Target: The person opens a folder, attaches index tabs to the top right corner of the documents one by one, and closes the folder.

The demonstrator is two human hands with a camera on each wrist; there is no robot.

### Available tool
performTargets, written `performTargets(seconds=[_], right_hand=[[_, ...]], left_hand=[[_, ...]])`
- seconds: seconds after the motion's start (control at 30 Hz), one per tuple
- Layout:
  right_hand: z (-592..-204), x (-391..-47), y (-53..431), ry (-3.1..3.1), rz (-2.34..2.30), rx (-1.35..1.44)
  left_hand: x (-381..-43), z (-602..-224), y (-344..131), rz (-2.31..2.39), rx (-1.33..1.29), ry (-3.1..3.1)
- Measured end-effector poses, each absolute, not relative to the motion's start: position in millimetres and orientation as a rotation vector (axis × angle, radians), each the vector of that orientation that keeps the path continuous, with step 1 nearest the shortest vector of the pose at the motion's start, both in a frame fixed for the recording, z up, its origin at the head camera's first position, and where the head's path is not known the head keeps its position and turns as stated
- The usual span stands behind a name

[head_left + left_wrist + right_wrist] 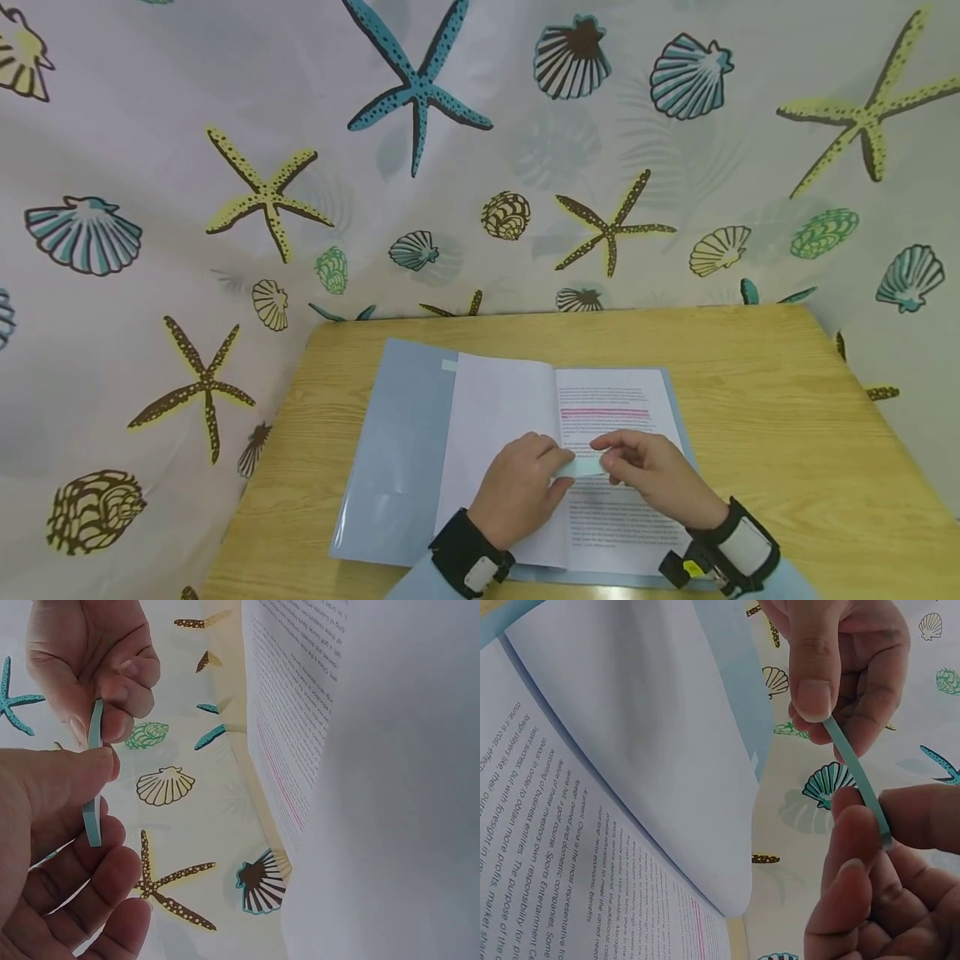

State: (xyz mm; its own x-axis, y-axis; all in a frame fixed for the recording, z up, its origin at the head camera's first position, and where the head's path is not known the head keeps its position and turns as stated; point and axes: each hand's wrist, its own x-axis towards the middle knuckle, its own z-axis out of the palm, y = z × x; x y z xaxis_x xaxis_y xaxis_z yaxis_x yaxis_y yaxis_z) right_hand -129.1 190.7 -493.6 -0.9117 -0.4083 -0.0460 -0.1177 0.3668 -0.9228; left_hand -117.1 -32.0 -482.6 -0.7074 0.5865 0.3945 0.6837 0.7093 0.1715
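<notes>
Both hands pinch a small pale teal strip, like a thin pad of sticky notes (583,467), above the open document. My left hand (521,486) grips its left end between thumb and fingers. At the right end, the thumb and fingers of my right hand (660,473) hold it. In the left wrist view the teal pad (94,799) shows edge-on; the right wrist view shows it (855,765) slanting from one hand to the other. Beneath the hands, a printed page (618,521) carries a pink highlighted line near its top.
The pages lie in a light blue folder (397,467), opened flat on a wooden table (787,417). A blank page back (495,400) is turned to the left. Behind the table hangs a white cloth (480,158) printed with starfish and shells.
</notes>
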Motion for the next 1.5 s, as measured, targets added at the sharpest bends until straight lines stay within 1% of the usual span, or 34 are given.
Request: performTargets(seconds=[0.23,0.57,0.83,1.03,1.17,1.37,1.5], right_hand=[[-493,-129,188,2.405,-1.594,-0.397],[-490,-128,187,2.438,-1.633,-0.433],[-488,-127,193,2.364,-1.693,-0.405],[-486,-127,193,2.353,-1.662,-0.44],[-487,-126,190,2.559,-1.642,-0.519],[-482,-122,184,3.032,-1.505,-0.741],[-478,-120,178,3.236,-1.435,-0.917]], left_hand=[[-118,-484,-28,-0.488,-1.0,-2.592],[-118,-486,-26,-0.565,-0.974,-2.576],[-119,-485,-26,-0.659,-0.914,-2.521],[-119,-481,-23,-0.612,-0.959,-2.499],[-118,-480,-21,-0.651,-0.935,-2.506],[-113,-485,-12,-0.89,-0.7,-2.466],[-109,-487,-2,-1.099,-0.6,-2.44]])
